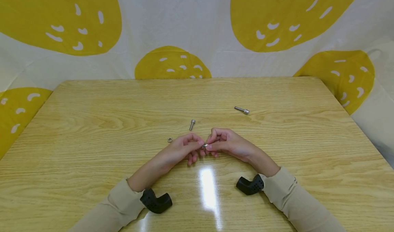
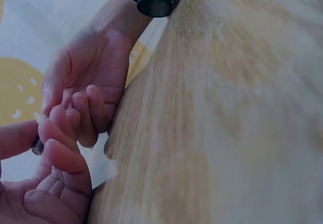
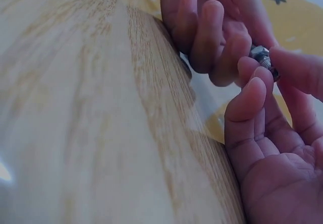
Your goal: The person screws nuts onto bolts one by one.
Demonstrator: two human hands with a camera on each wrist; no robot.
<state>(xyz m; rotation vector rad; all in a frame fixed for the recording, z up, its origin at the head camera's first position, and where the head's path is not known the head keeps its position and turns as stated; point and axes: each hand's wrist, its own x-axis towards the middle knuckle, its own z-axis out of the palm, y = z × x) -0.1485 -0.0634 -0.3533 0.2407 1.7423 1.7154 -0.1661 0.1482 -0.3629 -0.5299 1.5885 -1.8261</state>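
Observation:
Close together above the table, both hands pinch one small metal bolt with a nut (image 1: 204, 145). My left hand (image 1: 184, 146) grips it from the left between thumb and fingertips. From the other side, the thumb and fingers of my right hand (image 1: 232, 144) hold it. A hex-shaped face and a ridged part of the bolt and nut (image 3: 261, 56) show in the right wrist view. Only a dark end of the bolt (image 2: 38, 146) shows in the left wrist view; the fingertips cover the rest, so which hand has which part is unclear.
A loose nut (image 1: 170, 140) lies just left of the left hand. Beyond the hands are a short socket-head bolt (image 1: 192, 125) and, farther right, another bolt (image 1: 241, 110). All rest on the wood-grain table (image 1: 92, 122), with a patterned cloth (image 1: 175, 20) behind.

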